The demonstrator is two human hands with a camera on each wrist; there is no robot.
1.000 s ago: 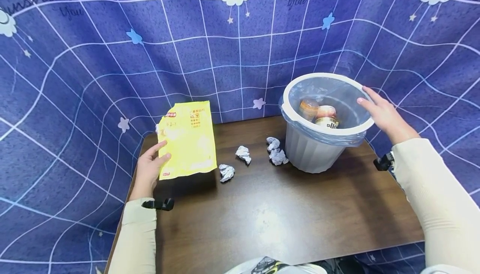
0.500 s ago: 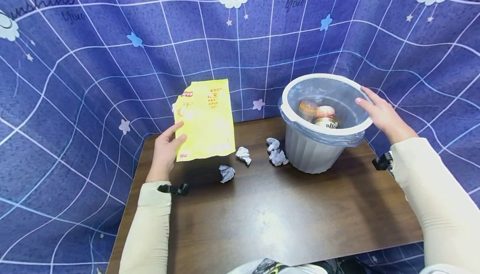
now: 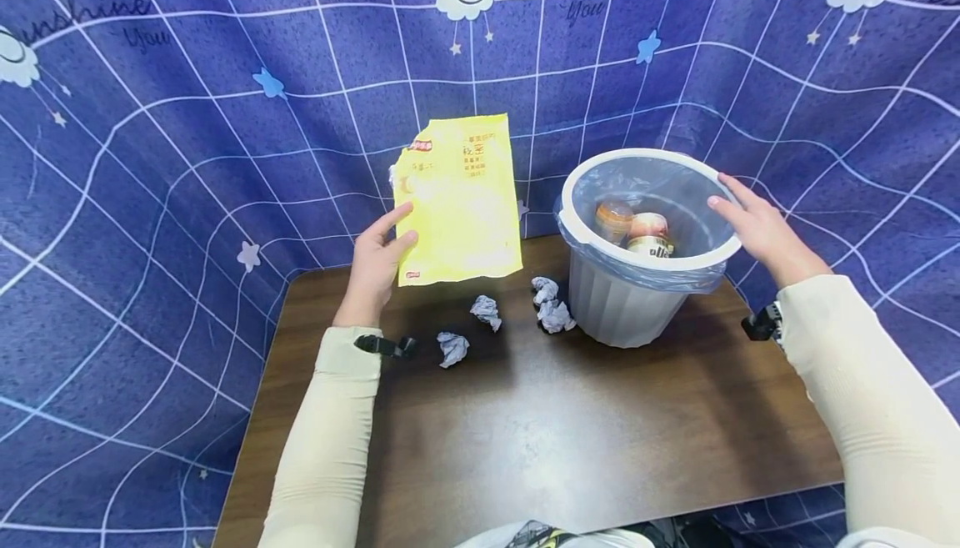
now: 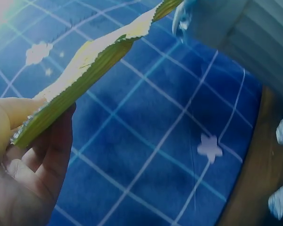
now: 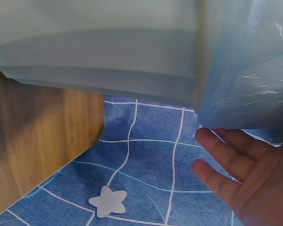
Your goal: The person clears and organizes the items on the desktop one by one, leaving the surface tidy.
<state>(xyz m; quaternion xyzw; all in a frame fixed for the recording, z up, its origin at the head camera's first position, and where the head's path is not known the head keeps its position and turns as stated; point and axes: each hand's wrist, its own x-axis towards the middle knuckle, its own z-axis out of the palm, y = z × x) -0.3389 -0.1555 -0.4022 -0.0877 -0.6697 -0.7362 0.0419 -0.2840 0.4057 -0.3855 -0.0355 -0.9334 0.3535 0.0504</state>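
In the head view a yellow flat packaging bag (image 3: pixel 459 206) with red and brown print and a torn upper left corner hangs above the table. My left hand (image 3: pixel 375 260) pinches its left edge between thumb and fingers; the left wrist view shows the bag (image 4: pixel 80 75) edge-on. On the right stands a grey bin (image 3: pixel 626 306) with a white rim and a bluish plastic liner. My right hand (image 3: pixel 765 231) touches the rim's right side, its fingers fairly straight. In the right wrist view those fingers (image 5: pixel 226 153) lie just below the liner (image 5: pixel 245 84).
Several crumpled paper balls lie on the brown table (image 3: pixel 525 414), one of them a paper ball (image 3: pixel 453 349) at the left, others against the bin. Inside the bin are an orange-lidded jar (image 3: pixel 613 221) and a labelled can (image 3: pixel 649 245). A blue curtain (image 3: pixel 337 72) hangs behind.
My left hand has carried the yellow bag up and to the right, from the table's left side toward the bin. The right hand stays at the rim.
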